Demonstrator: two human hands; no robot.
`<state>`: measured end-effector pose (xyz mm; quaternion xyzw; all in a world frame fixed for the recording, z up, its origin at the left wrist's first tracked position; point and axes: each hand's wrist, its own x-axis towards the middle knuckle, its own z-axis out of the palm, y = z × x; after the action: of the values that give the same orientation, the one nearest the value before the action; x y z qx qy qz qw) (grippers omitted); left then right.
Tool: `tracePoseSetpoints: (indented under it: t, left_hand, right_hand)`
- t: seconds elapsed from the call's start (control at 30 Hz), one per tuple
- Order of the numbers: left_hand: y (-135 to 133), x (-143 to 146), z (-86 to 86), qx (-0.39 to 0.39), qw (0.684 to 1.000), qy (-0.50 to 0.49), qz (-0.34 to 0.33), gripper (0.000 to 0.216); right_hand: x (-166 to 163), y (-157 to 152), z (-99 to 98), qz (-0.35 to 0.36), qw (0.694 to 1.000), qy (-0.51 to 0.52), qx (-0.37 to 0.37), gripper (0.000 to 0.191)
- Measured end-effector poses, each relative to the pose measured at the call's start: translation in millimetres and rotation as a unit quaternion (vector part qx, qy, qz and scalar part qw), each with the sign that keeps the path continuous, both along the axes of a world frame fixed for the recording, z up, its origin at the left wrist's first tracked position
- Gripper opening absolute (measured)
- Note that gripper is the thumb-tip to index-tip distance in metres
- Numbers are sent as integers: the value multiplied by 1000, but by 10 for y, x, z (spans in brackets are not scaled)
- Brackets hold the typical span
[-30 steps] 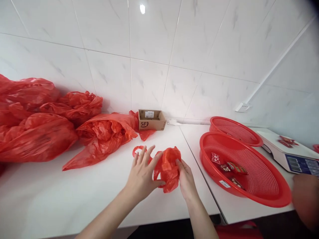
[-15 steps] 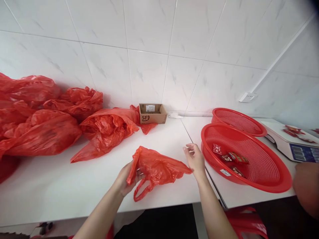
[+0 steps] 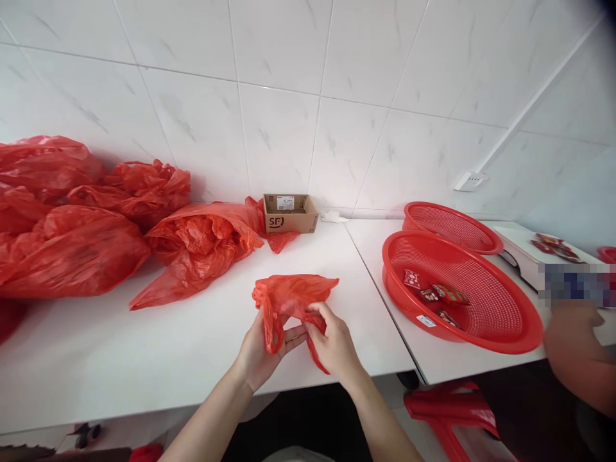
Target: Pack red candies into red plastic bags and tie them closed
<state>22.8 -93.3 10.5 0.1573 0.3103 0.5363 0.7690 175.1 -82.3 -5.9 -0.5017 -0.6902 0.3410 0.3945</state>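
Your left hand (image 3: 260,351) and right hand (image 3: 335,346) clamp fingers on the bag (image 3: 296,292) at the tabletop's (image 3: 144,359) front edge, with open room leftward. Your right hand has come back from the basket (image 3: 491,301).

It looked like a small shop's packing room: a white tiled wall (image 3: 289,51), a white worktop (image 3: 144,346), stuffed red plastic bags (image 3: 72,250) heaped far left, a small brown cardboard shipping box (image 3: 289,215), and round red plastic mesh baskets (image 3: 491,305) beside a white weighing scale (image 3: 520,251) on the right.
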Motion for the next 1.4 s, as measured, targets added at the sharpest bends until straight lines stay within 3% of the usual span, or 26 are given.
tracePoseSetpoints:
  t: [0.07,0.13,0.2,0.27,0.33,0.4,0.47,0.53,0.57,0.6,0.63,0.67,0.73,0.77,0.87,0.93,1.0,1.07,1.13,1.2,1.27,1.33,1.4]
  left_hand:
    - [58,-140,-24,10,998,40,40,28]
    - [146,-358,-45,9,988,108,114,25]
    - [226,-599,-66,-10,974,165,152,25]
    - [260,-784,-82,-31,968,210,137,25]
    - [228,-846,-75,-37,952,270,138,27]
    - [136,-761,-37,-19,922,334,196,39]
    - [21,-551,15,51,859,423,285,66]
    - [-63,-285,43,189,742,544,342,86]
    - [-78,-164,40,262,674,600,343,86]
    - [-73,-70,26,307,628,634,330,82]
    - [-49,-14,7,319,619,649,307,76]
    - [-11,-3,-11,295,649,641,282,68]
    - [77,-108,-22,204,751,589,217,51]
    - [113,-207,-8,167,788,564,181,42]
    - [140,-530,92,129,849,507,77,21]
    - [110,-662,153,90,920,382,22,16]
    - [83,-705,162,27,973,228,16,14]
    - [82,-692,118,-22,989,139,52,19]
    - [97,-656,55,-23,986,141,88,23]
    - [106,-610,9,-15,986,142,91,21]
    - [94,-547,-2,-5,986,151,66,20]
    - [67,-472,15,0,985,171,40,21]
    - [39,-405,40,0,982,189,20,27]
  right_hand:
    - [145,56,-11,-17,998,60,-26,14]
    - [325,117,9,-80,980,177,-46,9]
    - [504,189,60,-136,930,332,-73,15]
    - [628,260,144,-165,872,453,-85,28]
    - [655,310,253,-173,849,493,-80,31]
    - [584,327,373,-174,858,479,-66,25]
    - [447,312,487,-169,876,449,-49,20]
    - [299,273,579,-169,896,409,-31,19]
    - [238,249,614,-167,907,387,-22,20]
    - [193,224,640,-163,917,364,-15,21]
    - [170,201,657,-155,926,345,-11,23]
    - [171,183,665,-143,933,330,-11,24]
    - [246,169,660,-118,940,318,-19,28]
    - [317,177,649,-112,941,317,-25,30]
    - [615,267,598,-94,949,299,-46,35]
    - [841,373,550,-50,964,247,-89,34]
    - [1046,487,499,0,974,182,-133,33]
    - [1184,557,470,10,982,124,-140,33]
    - [1209,533,490,-28,994,60,-88,30]
    - [1093,402,559,-98,994,-6,43,26]
    - [864,218,642,-135,968,-50,204,20]
    - [604,78,680,-67,954,-83,281,16]
    - [417,48,633,22,951,-157,264,22]
